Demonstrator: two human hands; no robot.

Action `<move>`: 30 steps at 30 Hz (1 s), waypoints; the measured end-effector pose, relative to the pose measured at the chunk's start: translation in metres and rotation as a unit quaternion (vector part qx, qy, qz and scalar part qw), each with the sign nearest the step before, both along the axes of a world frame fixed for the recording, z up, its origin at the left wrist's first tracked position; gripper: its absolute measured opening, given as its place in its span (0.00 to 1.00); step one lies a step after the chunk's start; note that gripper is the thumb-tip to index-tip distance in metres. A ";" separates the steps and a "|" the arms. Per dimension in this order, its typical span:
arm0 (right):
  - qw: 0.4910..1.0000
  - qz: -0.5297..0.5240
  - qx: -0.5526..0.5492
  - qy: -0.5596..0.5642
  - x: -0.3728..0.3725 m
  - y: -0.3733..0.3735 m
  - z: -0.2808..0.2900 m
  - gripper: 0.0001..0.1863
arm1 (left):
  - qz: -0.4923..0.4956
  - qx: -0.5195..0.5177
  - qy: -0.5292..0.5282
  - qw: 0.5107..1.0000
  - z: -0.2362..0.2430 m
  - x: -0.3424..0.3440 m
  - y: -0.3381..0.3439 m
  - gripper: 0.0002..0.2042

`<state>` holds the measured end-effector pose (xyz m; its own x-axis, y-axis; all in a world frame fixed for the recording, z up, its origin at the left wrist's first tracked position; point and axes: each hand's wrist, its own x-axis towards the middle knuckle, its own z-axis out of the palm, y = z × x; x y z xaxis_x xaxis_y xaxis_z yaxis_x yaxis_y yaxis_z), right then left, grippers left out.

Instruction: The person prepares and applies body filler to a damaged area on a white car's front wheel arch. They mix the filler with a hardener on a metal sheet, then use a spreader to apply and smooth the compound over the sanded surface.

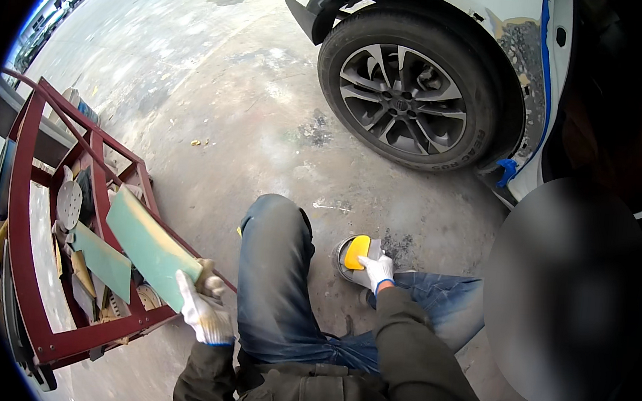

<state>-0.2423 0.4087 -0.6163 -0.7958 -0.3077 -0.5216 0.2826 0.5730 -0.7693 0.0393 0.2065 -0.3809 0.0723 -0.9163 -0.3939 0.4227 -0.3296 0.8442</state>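
My left hand (206,312), in a white knit glove, grips the lower end of a long, pale green flat board (145,232). A beige smear runs along the board's upper edge. In my gloved right hand (377,271) is a yellow flat spreader (357,251), pinched by its near edge. The spreader is over the mouth of a round grey can (339,256) on the floor, between my knees. Whether its tip touches what is in the can, I cannot tell.
A dark red metal cart (40,322) stands on the left, holding sanding discs and another green board (101,262). Ahead is a white car's wheel (403,101); bare, patchy bodywork (526,62) edged with blue tape (548,75) lies behind it. A blurred dark oval (566,295) covers the right.
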 end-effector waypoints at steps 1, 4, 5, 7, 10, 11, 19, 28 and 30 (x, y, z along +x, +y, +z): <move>1.000 -0.008 0.012 0.013 -0.004 0.012 -0.029 0.24 | -0.036 0.003 0.009 0.999 0.007 -0.010 0.007 0.21; 0.985 0.053 0.165 0.012 -0.004 -0.001 -0.022 0.32 | -0.111 -0.014 -0.003 0.994 0.011 -0.015 0.019 0.24; 0.968 0.088 0.236 0.012 -0.003 -0.011 0.001 0.34 | -0.124 -0.019 0.001 0.992 0.013 -0.013 0.023 0.24; 0.966 0.085 0.242 0.046 -0.007 -0.012 0.011 0.38 | -0.187 -0.065 -0.003 0.980 0.018 -0.024 0.025 0.26; 0.967 0.071 0.241 0.047 -0.007 -0.007 0.030 0.43 | -0.259 -0.096 -0.038 0.960 0.025 -0.035 0.032 0.26; 0.968 0.064 0.238 0.040 -0.006 -0.005 0.034 0.44 | -0.294 -0.110 -0.037 0.949 0.033 -0.041 0.033 0.26; 0.945 0.024 0.272 0.181 0.000 0.021 0.079 0.41 | -0.494 -0.124 0.039 0.860 0.028 -0.067 0.047 0.21; 0.851 -0.207 -0.478 0.061 -0.058 -0.025 0.288 0.22 | -0.755 -0.039 0.060 0.652 0.028 -0.121 0.065 0.15; 0.850 -0.218 -0.444 0.182 -0.074 -0.016 0.309 0.19 | -0.717 -0.155 0.038 0.679 0.029 -0.124 0.061 0.21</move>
<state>-0.3161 0.3930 -0.3070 -0.9940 -0.0861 0.0674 -0.0300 -0.3772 -0.9256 -0.0847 0.2673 -0.3517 -0.9910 -0.0631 -0.1179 -0.0978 -0.2596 0.9607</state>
